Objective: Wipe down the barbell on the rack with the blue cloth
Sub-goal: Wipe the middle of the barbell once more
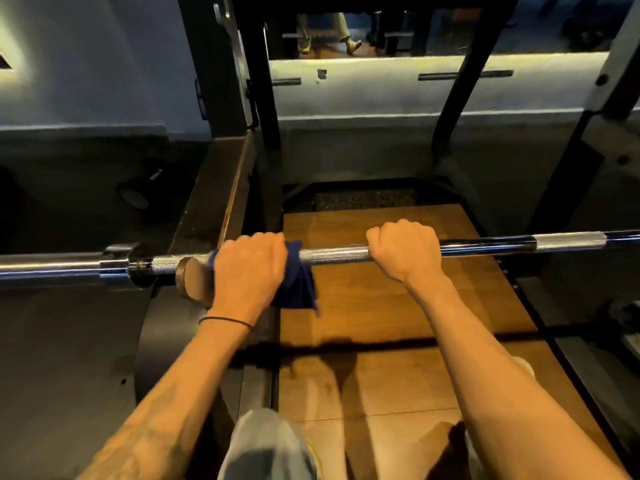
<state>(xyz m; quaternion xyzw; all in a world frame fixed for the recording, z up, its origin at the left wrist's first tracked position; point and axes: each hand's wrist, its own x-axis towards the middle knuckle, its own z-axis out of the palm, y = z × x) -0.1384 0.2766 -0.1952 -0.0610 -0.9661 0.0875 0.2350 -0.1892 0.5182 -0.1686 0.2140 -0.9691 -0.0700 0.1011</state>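
A steel barbell [332,254] runs across the view from left to right, resting on the rack. My left hand [249,268] grips the bar with the blue cloth [298,285] wrapped under its fingers; a loose end of the cloth hangs below the bar. My right hand [405,251] grips the bare bar further right, fingers curled over it. The bar's thicker sleeve [52,270] sticks out to the left of a rack hook [194,282].
Black rack uprights [263,98] stand ahead. A wooden platform [398,323] lies below the bar, with dark rubber flooring [69,341] to the left. A mirror [346,32] at the back shows a person's legs. My knee [270,445] shows at the bottom.
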